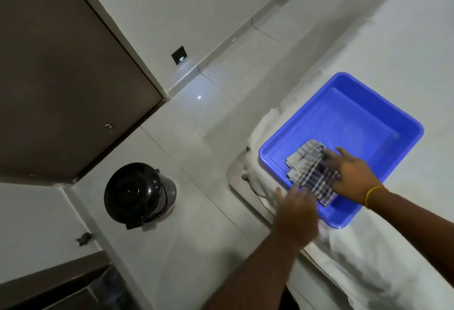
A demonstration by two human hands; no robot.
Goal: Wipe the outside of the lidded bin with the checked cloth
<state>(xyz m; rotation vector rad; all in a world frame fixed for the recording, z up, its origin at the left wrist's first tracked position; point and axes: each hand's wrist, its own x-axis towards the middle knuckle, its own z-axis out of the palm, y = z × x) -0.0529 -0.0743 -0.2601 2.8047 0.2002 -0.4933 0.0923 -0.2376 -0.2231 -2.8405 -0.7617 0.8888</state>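
A black lidded bin (137, 193) with a pedal stands on the tiled floor at the lower left, its lid closed. The checked cloth (309, 169), grey and dark, lies crumpled inside a blue tray (383, 105) on a white-covered surface at the right. My right hand (351, 172) lies flat on the cloth's right part, fingers spread. My left hand (294, 209) hovers blurred at the tray's near-left rim, fingers apart, just beside the cloth's lower edge. Both hands are well to the right of the bin.
A brown door (61, 76) fills the upper left. A small lit wall fitting (180, 58) sits low on the wall beyond the bin. White sheeting (368, 260) covers the surface under the tray. A dark cabinet edge (61, 285) shows at the bottom left.
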